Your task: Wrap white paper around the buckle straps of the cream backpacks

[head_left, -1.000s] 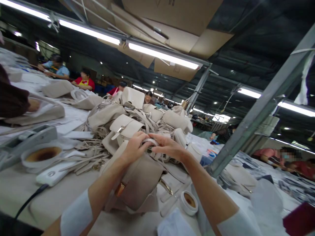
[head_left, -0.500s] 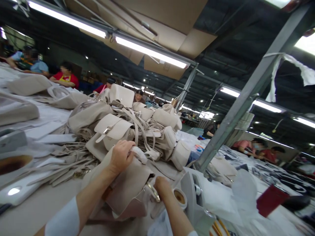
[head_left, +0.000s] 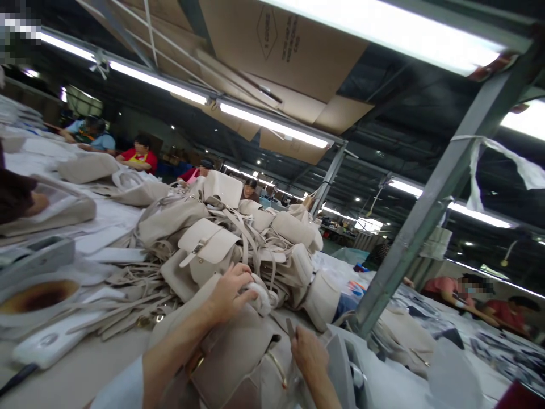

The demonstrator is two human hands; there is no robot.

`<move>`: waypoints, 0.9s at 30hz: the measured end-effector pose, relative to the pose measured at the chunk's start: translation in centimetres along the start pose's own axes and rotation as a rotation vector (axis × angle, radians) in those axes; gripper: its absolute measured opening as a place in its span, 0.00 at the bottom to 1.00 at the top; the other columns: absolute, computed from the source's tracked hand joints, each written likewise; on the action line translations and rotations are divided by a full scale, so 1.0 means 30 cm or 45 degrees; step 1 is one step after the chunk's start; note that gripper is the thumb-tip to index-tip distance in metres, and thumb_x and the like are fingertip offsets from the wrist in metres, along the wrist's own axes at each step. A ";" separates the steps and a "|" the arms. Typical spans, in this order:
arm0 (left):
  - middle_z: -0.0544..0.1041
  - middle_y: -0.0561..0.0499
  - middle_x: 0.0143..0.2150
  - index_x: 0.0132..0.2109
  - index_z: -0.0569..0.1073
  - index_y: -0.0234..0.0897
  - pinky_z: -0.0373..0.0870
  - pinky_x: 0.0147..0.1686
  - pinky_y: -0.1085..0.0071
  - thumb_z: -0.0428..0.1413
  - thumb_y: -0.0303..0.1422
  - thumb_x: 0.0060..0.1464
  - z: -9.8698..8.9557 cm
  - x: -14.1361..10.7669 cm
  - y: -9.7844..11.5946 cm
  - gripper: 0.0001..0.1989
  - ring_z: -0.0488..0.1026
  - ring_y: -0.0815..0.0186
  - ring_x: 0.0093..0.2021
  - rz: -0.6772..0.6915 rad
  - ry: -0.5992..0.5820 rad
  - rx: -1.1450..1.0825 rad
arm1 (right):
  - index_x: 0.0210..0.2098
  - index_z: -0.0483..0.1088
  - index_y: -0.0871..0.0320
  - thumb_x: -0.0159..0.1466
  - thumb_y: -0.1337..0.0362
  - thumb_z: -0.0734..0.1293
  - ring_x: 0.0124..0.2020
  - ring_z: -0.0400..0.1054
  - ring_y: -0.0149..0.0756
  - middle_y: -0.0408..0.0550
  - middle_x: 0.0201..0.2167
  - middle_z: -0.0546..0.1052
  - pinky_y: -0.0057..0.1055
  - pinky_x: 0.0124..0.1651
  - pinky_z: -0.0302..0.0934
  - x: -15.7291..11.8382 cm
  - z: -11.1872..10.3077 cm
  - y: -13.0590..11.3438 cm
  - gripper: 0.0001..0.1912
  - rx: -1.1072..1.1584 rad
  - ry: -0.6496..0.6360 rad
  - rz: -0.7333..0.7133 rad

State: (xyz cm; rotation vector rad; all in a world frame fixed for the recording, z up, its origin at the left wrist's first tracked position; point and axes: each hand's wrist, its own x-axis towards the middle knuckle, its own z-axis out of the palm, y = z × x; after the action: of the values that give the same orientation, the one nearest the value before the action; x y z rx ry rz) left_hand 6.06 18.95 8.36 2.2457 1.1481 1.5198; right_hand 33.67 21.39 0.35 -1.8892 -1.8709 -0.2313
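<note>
Beside beige bag [head_left: 236, 355], tool [head_left: 290, 328] in right hand [head_left: 310, 353] points forward, slightly left

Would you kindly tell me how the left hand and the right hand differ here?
The left hand, loosely spread, touches a white wrapping; the right hand curls around a thin, flat tool. The left hand is over the beige bag, the right hand beside its gold-coloured fitting. Both are bare.

1 head-worn camera (tilted sideways) faces forward and down from near behind the bare left-hand fingers [head_left: 240, 269], taking in the slanted grey metal post [head_left: 419, 227] to their right.
</note>
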 end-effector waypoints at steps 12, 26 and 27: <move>0.61 0.57 0.25 0.24 0.61 0.40 0.58 0.33 0.70 0.52 0.43 0.48 0.038 0.174 0.028 0.14 0.62 0.65 0.30 -0.388 0.289 -0.344 | 0.31 0.61 0.54 0.41 0.43 0.78 0.10 0.47 0.19 0.35 0.19 0.71 0.20 0.10 0.44 -0.068 -0.378 -0.299 0.32 1.923 -0.457 0.349; 0.69 0.56 0.22 0.28 0.69 0.38 0.64 0.30 0.70 0.57 0.42 0.45 0.031 0.120 0.029 0.11 0.68 0.64 0.26 -0.508 0.066 -0.541 | 0.36 0.71 0.52 0.47 0.41 0.76 0.12 0.56 0.25 0.32 0.12 0.66 0.23 0.15 0.52 0.030 -0.045 -0.521 0.27 2.221 -0.071 0.418; 0.69 0.56 0.21 0.28 0.70 0.38 0.64 0.28 0.70 0.58 0.42 0.45 0.039 0.131 0.028 0.11 0.68 0.64 0.25 -0.518 0.020 -0.548 | 0.36 0.72 0.51 0.49 0.43 0.76 0.12 0.57 0.26 0.32 0.12 0.66 0.23 0.15 0.53 0.034 -0.044 -0.518 0.24 2.222 -0.052 0.413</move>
State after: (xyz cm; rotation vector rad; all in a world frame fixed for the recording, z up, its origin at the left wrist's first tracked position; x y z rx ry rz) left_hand 8.12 21.37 11.05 1.6103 1.0732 1.4465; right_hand 18.79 21.12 5.15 -0.7968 -0.9030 1.1527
